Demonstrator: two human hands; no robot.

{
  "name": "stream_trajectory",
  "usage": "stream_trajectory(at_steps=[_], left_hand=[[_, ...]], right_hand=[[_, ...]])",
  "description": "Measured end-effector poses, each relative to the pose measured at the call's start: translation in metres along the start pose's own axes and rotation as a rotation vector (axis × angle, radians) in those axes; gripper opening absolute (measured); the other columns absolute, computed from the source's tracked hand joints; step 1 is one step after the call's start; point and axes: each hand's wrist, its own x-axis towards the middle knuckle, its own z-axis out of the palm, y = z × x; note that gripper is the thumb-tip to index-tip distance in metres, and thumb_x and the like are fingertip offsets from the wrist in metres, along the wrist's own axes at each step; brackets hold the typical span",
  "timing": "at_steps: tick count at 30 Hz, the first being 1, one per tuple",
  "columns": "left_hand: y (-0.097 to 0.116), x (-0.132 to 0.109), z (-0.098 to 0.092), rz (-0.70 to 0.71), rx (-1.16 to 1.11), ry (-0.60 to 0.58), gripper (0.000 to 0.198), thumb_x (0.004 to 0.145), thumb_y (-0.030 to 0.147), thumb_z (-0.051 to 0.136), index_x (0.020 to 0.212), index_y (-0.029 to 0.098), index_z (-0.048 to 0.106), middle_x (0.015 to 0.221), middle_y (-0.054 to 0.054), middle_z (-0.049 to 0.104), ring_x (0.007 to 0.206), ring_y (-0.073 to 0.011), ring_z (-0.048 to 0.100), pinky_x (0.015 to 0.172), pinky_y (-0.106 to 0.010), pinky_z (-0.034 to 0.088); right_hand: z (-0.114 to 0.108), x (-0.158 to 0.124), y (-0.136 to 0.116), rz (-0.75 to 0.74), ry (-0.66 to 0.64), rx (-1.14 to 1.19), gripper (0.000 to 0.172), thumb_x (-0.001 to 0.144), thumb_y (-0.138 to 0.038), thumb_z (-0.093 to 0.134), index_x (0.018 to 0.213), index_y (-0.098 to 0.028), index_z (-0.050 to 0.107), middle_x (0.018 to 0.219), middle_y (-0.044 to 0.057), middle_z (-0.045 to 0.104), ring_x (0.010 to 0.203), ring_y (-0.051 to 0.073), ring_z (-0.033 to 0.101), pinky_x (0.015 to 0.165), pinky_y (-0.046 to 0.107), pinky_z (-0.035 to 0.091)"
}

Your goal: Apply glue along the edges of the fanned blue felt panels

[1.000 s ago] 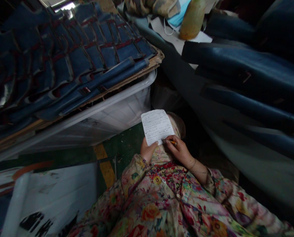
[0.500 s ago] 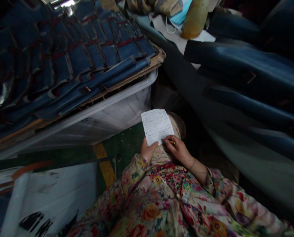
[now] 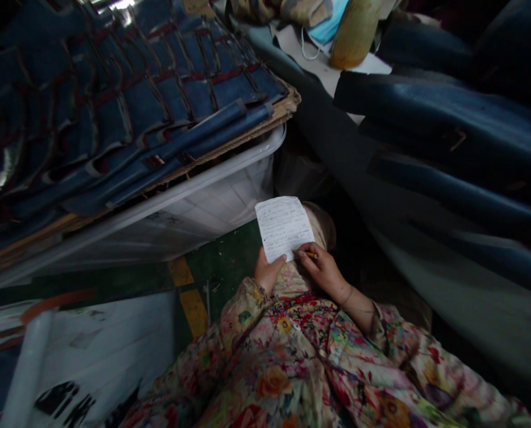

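Observation:
A small sheet of white paper [image 3: 283, 226] with lines of handwriting rests over my knee. My left hand [image 3: 267, 270] grips its lower left corner, the thumb lying on top and the other fingers hidden beneath. In my right hand [image 3: 323, 267] is a pencil [image 3: 310, 254], yellow-orange along its visible part, pinched between thumb and fingers. The pencil's writing end is at the paper's lower right part. The writing is too small to read.
Dark blue pieces [image 3: 158, 89] with reddish edges lie on cardboard over a white plastic bin [image 3: 211, 202], front left. At right, large dark blue pieces [image 3: 448, 113] cover a grey surface. A yellowish bottle [image 3: 354, 35] and blue mask [image 3: 327, 27] stand behind. White sheeting [image 3: 109, 345] lies lower left.
My right hand has shifted very slightly with the pencil on the paper. The left hand and the sheet stay practically where they were.

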Motion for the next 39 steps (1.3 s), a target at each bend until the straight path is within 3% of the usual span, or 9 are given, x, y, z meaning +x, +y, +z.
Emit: stream_trajectory(at_steps=[24,39], left_hand=[[-0.0027,-0.0001,-0.0023,0.018,-0.004,-0.029,0.050,0.057,0.021,0.075,0.102,0.016,0.053,0.104,-0.008,0.066,0.099,-0.0251,0.060,0.092,-0.041,0.043],[-0.0041,-0.0004,-0.0039,0.052,-0.002,-0.036,0.047,0.059,0.021,0.073,0.101,0.017,0.053,0.103,-0.007,0.066,0.098,-0.0239,0.060,0.091,-0.040,0.043]], right_hand=[[0.0007,-0.0052,0.0073,-0.052,-0.019,0.032,0.014,0.087,-0.029,0.046,0.084,-0.018,0.054,0.079,0.003,0.058,0.076,0.015,0.054,0.073,0.028,0.043],[-0.0018,-0.0092,0.0063,-0.038,-0.043,0.079,0.016,0.087,-0.030,0.046,0.081,-0.018,0.053,0.074,0.002,0.056,0.072,0.014,0.054,0.067,0.025,0.043]])
